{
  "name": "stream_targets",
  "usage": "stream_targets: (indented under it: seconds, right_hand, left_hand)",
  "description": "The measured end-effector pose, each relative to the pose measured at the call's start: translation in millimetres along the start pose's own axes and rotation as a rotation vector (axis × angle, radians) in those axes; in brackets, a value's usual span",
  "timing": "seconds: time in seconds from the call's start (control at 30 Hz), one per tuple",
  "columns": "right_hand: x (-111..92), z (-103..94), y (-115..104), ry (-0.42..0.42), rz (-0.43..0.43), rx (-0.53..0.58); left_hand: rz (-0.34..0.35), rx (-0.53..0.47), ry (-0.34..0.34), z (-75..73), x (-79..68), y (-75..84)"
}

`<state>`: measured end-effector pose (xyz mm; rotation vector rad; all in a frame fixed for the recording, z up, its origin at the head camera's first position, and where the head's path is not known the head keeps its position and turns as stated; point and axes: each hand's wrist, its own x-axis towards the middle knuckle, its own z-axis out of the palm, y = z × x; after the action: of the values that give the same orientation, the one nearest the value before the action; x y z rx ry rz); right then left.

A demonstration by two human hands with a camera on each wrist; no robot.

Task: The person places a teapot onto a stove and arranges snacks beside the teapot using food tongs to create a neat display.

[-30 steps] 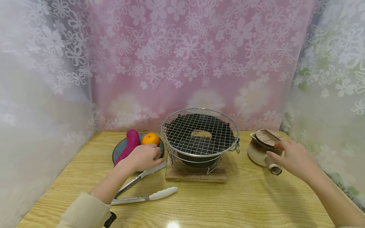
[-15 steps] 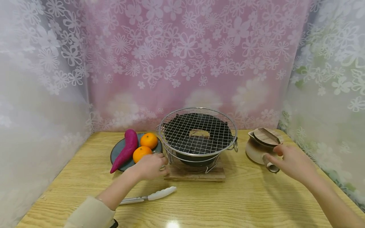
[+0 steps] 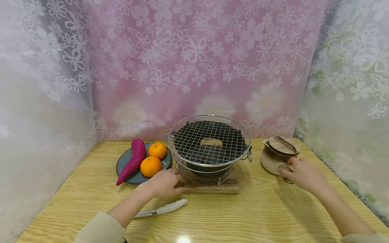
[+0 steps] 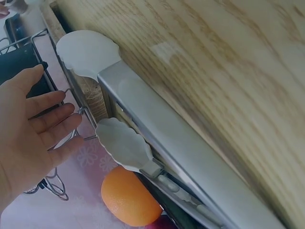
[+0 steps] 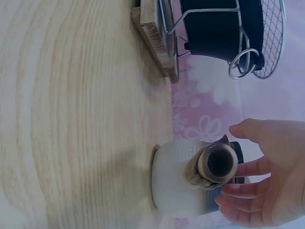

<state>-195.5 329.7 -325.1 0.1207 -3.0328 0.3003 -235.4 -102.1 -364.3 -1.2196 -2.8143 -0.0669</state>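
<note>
My left hand hovers at the left end of the wooden base under the grill. Its fingers are extended and hold nothing in the left wrist view. Below it lie metal tongs with white scalloped tips, spread apart; in the head view the hand and forearm cover part of them. On the right, my right hand is at the side handle of a cream-and-brown teapot. The right wrist view shows its thumb apart and its fingers close by the hollow handle, not curled round it. A wooden lid tops the pot.
A round wire grill rack sits over a black stove in the middle, with ring handles at its sides. To its left, a dark blue plate bears a purple sweet potato and two oranges. Floral curtains surround the table.
My left hand has moved right and toward me, from over the plate to the wooden base, uncovering the oranges. The right hand has come lower, closer to the teapot's handle.
</note>
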Motion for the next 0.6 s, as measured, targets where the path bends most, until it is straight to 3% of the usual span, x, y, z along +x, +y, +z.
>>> stream_targets:
  seconds: [0.6]
  right_hand:
    - [6.9, 8.9, -9.0, -0.046, 0.060, -0.001]
  left_hand:
    - [0.033, 0.027, -0.033, 4.5, 1.4, 5.3]
